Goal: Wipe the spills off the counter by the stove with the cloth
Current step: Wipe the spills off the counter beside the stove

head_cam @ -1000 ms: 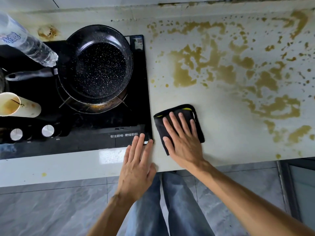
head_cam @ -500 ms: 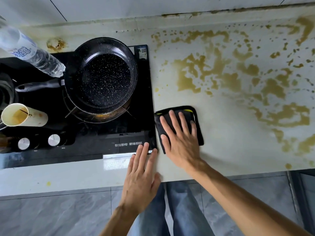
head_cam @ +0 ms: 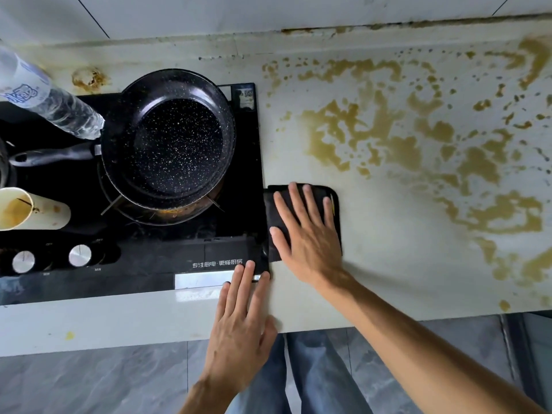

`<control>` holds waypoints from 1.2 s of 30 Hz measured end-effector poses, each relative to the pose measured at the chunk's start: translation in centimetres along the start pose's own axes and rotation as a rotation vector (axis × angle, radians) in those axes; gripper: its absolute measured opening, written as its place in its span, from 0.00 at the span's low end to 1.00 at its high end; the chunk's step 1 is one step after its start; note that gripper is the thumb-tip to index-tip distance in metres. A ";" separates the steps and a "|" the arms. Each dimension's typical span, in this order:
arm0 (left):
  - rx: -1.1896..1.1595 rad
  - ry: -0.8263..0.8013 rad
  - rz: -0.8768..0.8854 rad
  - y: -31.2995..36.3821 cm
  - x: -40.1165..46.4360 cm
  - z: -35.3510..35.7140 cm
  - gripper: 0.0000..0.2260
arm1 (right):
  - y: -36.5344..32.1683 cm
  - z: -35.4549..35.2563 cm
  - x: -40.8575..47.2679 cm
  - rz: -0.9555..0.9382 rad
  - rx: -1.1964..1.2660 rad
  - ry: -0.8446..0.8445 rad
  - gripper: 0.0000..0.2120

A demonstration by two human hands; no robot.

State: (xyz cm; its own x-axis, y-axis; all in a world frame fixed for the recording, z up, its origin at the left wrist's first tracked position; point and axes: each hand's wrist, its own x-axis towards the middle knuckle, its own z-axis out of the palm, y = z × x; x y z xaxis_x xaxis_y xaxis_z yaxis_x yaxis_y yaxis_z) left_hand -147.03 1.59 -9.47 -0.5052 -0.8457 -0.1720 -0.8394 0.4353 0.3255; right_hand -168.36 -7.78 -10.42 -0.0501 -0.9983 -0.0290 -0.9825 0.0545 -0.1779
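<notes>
Right hand (head_cam: 310, 234) flat, fingers straight, pressing black cloth (head_cam: 334, 204) on counter (head_cam: 388, 279) at frame centre beside stove (head_cam: 233, 252), left hand (head_cam: 242, 324) flat on counter edge, brown spills (head_cam: 403, 150) upper right

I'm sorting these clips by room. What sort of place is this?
Most likely a home kitchen: a black cooktop with knobs holds a speckled frying pan, set beside a pale counter splashed with brownish spills, tiled wall behind.
</notes>
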 end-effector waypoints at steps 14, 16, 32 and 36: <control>-0.011 -0.025 -0.012 0.0 0.0 -0.1 0.34 | 4.1 -0.9 0.2 0.150 -0.048 0.006 0.32; -0.014 -0.028 -0.014 0.1 0.0 -0.2 0.34 | 3.9 -1.1 1.7 0.069 -0.025 -0.013 0.32; -0.016 -0.004 -0.004 0.1 0.3 -0.5 0.35 | 15.9 -3.4 -2.5 0.136 -0.106 -0.025 0.31; -0.039 -0.004 -0.023 0.5 0.3 -0.5 0.35 | 16.3 -4.1 3.6 0.425 -0.065 0.050 0.31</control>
State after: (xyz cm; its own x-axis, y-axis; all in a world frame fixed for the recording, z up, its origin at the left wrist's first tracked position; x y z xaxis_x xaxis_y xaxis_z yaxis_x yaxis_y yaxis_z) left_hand -147.50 1.44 -8.88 -0.4870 -0.8539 -0.1834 -0.8423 0.4036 0.3573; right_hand -185.26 -10.60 -9.40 -0.4599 -0.8871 -0.0386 -0.8818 0.4614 -0.0977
